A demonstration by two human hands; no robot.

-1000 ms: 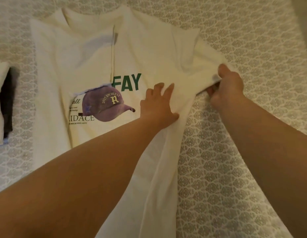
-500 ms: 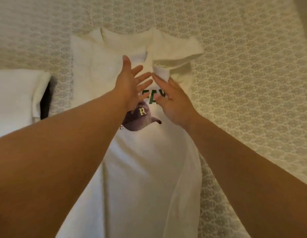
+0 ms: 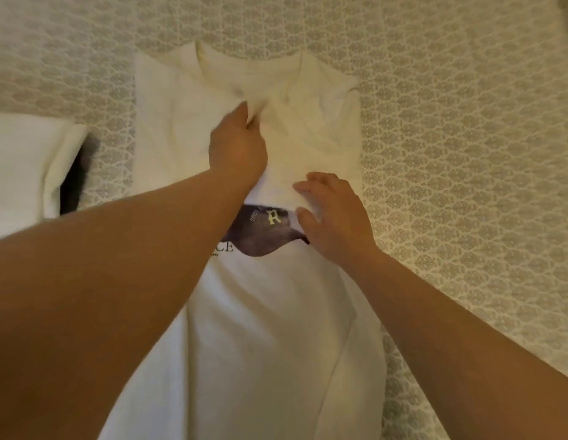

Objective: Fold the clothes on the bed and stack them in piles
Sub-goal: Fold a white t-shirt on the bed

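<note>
A cream T-shirt (image 3: 260, 328) with a purple cap print (image 3: 263, 236) lies lengthwise on the bed, collar at the far end. Both its sides are folded inward, so it forms a long strip. The right sleeve lies folded over the chest and covers the upper part of the print. My left hand (image 3: 238, 147) pinches a bunch of fabric near the collar. My right hand (image 3: 333, 214) rests flat, fingers spread, on the edge of the folded sleeve beside the cap print.
The bed has a patterned beige cover (image 3: 466, 154). At the left edge sits a pile of folded clothes (image 3: 25, 166), white on top with a dark piece (image 3: 76, 182) showing beneath. Bare cover lies to the right of the shirt.
My right hand carried the right sleeve inward across the chest and let it go, now lying flat on it. My left hand went from open to pinching fabric near the collar.
</note>
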